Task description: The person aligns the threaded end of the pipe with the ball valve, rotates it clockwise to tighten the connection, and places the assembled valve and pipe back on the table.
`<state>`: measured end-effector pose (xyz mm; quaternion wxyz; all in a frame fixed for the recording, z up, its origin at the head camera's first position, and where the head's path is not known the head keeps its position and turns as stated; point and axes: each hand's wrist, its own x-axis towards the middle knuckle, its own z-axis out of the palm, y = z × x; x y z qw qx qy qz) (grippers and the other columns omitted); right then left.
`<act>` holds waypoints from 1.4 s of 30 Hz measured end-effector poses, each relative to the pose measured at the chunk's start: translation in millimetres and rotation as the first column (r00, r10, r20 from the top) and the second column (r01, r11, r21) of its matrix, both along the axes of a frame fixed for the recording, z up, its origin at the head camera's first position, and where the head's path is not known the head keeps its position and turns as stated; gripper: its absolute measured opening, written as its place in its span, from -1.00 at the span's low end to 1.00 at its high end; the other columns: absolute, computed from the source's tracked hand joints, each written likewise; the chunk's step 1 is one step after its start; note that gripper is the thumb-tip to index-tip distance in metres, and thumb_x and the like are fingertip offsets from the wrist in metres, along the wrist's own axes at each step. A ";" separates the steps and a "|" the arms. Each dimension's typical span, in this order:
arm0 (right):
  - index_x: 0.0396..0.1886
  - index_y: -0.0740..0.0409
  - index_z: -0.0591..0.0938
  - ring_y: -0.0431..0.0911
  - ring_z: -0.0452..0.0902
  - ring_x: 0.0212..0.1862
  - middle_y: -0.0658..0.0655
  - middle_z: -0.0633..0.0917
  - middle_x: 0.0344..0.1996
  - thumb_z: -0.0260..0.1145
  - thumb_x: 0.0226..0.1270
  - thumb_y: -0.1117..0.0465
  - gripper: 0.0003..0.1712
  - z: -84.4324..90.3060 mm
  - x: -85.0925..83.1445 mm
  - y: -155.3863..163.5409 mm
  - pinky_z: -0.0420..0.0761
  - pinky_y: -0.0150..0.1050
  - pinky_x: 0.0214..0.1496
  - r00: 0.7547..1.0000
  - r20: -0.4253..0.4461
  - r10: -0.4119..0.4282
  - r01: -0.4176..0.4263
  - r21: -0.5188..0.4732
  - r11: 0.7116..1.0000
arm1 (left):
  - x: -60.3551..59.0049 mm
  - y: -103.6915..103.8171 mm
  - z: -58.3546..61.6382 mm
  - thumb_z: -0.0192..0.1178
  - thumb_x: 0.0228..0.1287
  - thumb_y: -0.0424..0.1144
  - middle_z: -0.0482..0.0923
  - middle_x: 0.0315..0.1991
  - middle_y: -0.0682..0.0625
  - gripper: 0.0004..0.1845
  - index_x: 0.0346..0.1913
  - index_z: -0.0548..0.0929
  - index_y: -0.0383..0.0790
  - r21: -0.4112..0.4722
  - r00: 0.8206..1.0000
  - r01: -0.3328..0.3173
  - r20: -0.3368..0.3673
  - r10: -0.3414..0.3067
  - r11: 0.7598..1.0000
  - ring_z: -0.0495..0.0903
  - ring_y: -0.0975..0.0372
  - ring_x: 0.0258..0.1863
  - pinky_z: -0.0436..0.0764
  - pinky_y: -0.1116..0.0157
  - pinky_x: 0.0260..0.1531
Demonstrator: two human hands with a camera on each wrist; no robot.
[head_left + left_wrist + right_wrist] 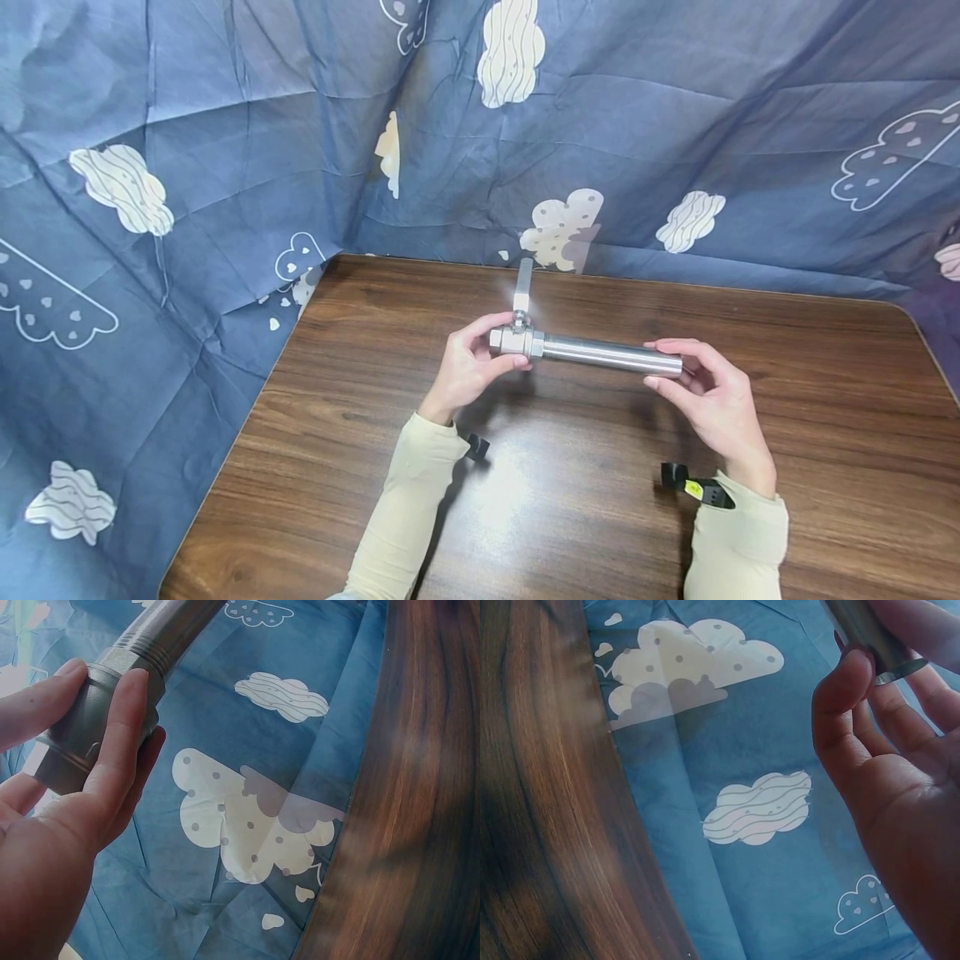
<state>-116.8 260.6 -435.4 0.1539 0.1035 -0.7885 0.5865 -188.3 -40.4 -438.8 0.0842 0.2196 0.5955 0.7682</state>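
A metal ball valve (516, 342) is held in my left hand (467, 367), thumb on the near side and fingers on the far side of its body. Its flat lever handle (523, 283) points away toward the curtain. From the valve's right end runs a shiny steel pipe (611, 354), with threads showing at the joint in the left wrist view. My right hand (716, 396) pinches the pipe's free end between thumb and fingers. In the right wrist view the pipe's end rim (901, 673) shows among the fingers. Valve and pipe lie nearly level above the table.
Beneath the hands is a brown wood-grain table (360, 350). A blue curtain (450, 167) with cloud prints hangs behind it and along its left side. Black wrist mounts (673, 477) sit on the cream sleeves (408, 500).
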 end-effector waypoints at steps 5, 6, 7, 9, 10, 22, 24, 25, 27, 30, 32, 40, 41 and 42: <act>0.08 0.39 0.54 -0.27 0.58 -0.18 -0.11 0.68 -0.02 0.40 -0.04 0.63 -0.41 -0.2 0.3 0.5 0.67 -0.62 -0.13 1.000 0.010 0.000 0.000 0.001 1.000 | 0.3 -0.3 0.6 0.24 -0.02 -0.71 0.45 0.11 -0.47 -0.41 0.18 0.42 -0.56 -0.004 1.000 -0.004 -0.004 0.004 1.000 0.68 0.26 -0.26 0.79 0.21 -0.18; 0.08 0.39 0.54 -0.28 0.59 -0.18 -0.11 0.68 -0.02 0.40 -0.03 0.63 -0.41 -0.3 0.3 0.5 0.67 -0.62 -0.13 1.000 0.011 -0.001 0.001 0.002 1.000 | 0.2 -0.4 0.7 0.24 -0.02 -0.71 0.45 0.10 -0.47 -0.41 0.18 0.43 -0.57 -0.005 1.000 -0.007 -0.007 0.007 1.000 0.67 0.26 -0.26 0.79 0.21 -0.18; 0.08 0.39 0.54 -0.29 0.59 -0.17 -0.12 0.68 -0.03 0.40 -0.03 0.63 -0.41 -0.5 0.4 0.5 0.67 -0.62 -0.12 1.000 0.012 -0.002 0.002 0.004 1.000 | 0.2 -0.3 0.6 0.24 -0.02 -0.72 0.45 0.10 -0.47 -0.41 0.18 0.43 -0.57 -0.006 1.000 -0.009 -0.010 0.009 1.000 0.67 0.26 -0.26 0.79 0.22 -0.19; 0.08 0.40 0.54 -0.29 0.60 -0.17 -0.12 0.68 -0.03 0.40 -0.03 0.63 -0.42 -0.9 0.5 0.5 0.67 -0.62 -0.12 1.000 0.011 -0.001 0.001 0.001 1.000 | 0.1 -0.2 0.5 0.24 -0.03 -0.73 0.45 0.09 -0.46 -0.40 0.18 0.42 -0.58 -0.008 1.000 -0.013 -0.015 0.013 1.000 0.67 0.26 -0.26 0.80 0.22 -0.20; 0.08 0.40 0.54 -0.30 0.60 -0.17 -0.13 0.68 -0.03 0.40 -0.03 0.63 -0.42 -0.9 0.5 0.6 0.67 -0.62 -0.12 1.000 0.009 -0.001 0.001 0.001 1.000 | 0.0 0.0 0.6 0.24 -0.03 -0.73 0.46 0.09 -0.46 -0.40 0.18 0.42 -0.58 -0.010 1.000 -0.014 -0.017 0.014 1.000 0.67 0.26 -0.27 0.80 0.22 -0.20; 0.09 0.39 0.55 -0.33 0.60 -0.20 -0.17 0.68 -0.05 0.40 -0.01 0.61 -0.43 -1.0 1.6 1.5 0.66 -0.64 -0.20 1.000 0.015 -0.021 0.020 0.019 1.000 | -0.3 0.9 0.6 0.24 -0.04 -0.72 0.48 0.05 -0.41 -0.40 0.17 0.43 -0.58 -0.015 1.000 -0.014 -0.025 0.014 1.000 0.66 0.27 -0.26 0.79 0.22 -0.19; 0.09 0.38 0.55 -0.33 0.59 -0.21 -0.17 0.68 -0.06 0.40 0.00 0.60 -0.43 -0.7 1.8 1.4 0.66 -0.64 -0.22 0.999 0.019 -0.029 0.028 0.024 0.999 | -0.3 0.8 0.6 0.24 -0.03 -0.71 0.48 0.05 -0.40 -0.41 0.17 0.43 -0.57 -0.014 1.000 -0.014 -0.023 0.013 1.000 0.66 0.27 -0.26 0.79 0.22 -0.19; 0.09 0.38 0.55 -0.33 0.59 -0.22 -0.17 0.68 -0.08 0.40 0.00 0.60 -0.44 -0.6 2.0 1.3 0.65 -0.64 -0.23 0.999 0.021 -0.032 0.031 0.026 0.999 | -0.1 0.7 0.5 0.24 -0.03 -0.71 0.48 0.05 -0.40 -0.40 0.17 0.43 -0.57 -0.013 1.000 -0.013 -0.022 0.013 1.000 0.66 0.27 -0.26 0.79 0.22 -0.19; 0.09 0.38 0.55 -0.34 0.58 -0.25 -0.18 0.68 -0.12 0.40 0.01 0.59 -0.44 -0.5 2.2 1.2 0.65 -0.64 -0.27 0.999 0.024 -0.040 0.039 0.033 0.999 | 0.4 0.7 0.7 0.25 -0.03 -0.72 0.48 0.06 -0.42 -0.40 0.18 0.43 -0.57 -0.012 1.000 -0.014 -0.020 0.014 1.000 0.66 0.26 -0.27 0.80 0.22 -0.19; 0.08 0.37 0.55 -0.36 0.57 -0.30 -0.19 0.68 -0.21 0.40 0.02 0.59 -0.45 -0.1 2.0 0.9 0.63 -0.64 -0.33 0.998 0.026 -0.050 0.049 0.043 0.998 | 0.9 0.5 0.8 0.25 -0.04 -0.72 0.47 0.07 -0.45 -0.39 0.18 0.42 -0.58 -0.015 0.999 -0.019 -0.027 0.019 1.000 0.66 0.27 -0.27 0.80 0.23 -0.20; 0.08 0.37 0.56 -0.37 0.56 -0.33 -0.20 0.68 -0.26 0.40 0.03 0.58 -0.46 0.1 1.8 0.6 0.62 -0.63 -0.37 0.998 0.024 -0.055 0.054 0.051 0.997 | 0.9 0.5 1.0 0.26 -0.05 -0.73 0.47 0.08 -0.45 -0.39 0.18 0.42 -0.58 -0.017 0.999 -0.022 -0.033 0.021 1.000 0.66 0.27 -0.27 0.80 0.24 -0.20; 0.06 0.31 0.59 -0.32 0.47 -0.47 -0.20 0.63 -0.40 0.39 0.09 0.52 -0.53 -0.7 1.9 0.8 0.50 -0.55 -0.56 0.996 0.022 -0.088 0.086 0.103 0.991 | 1.2 0.6 0.9 0.25 -0.03 -0.70 0.48 0.07 -0.39 -0.40 0.18 0.43 -0.56 -0.012 1.000 -0.011 -0.016 0.010 1.000 0.66 0.27 -0.28 0.79 0.24 -0.18; 0.06 0.30 0.59 -0.31 0.45 -0.49 -0.20 0.63 -0.42 0.39 0.10 0.51 -0.54 -0.6 2.0 0.8 0.48 -0.53 -0.58 0.995 0.022 -0.094 0.091 0.111 0.990 | 1.2 0.6 0.9 0.26 -0.03 -0.70 0.48 0.07 -0.39 -0.40 0.18 0.43 -0.56 -0.013 1.000 -0.011 -0.016 0.011 1.000 0.66 0.27 -0.27 0.79 0.24 -0.18; 0.05 0.29 0.60 -0.29 0.43 -0.51 -0.19 0.62 -0.43 0.39 0.11 0.50 -0.54 -0.7 2.1 0.9 0.45 -0.50 -0.61 0.995 0.024 -0.098 0.095 0.117 0.989 | 1.2 0.5 1.1 0.26 -0.03 -0.69 0.48 0.06 -0.38 -0.40 0.17 0.44 -0.56 -0.014 1.000 -0.011 -0.016 0.011 1.000 0.66 0.27 -0.27 0.79 0.24 -0.18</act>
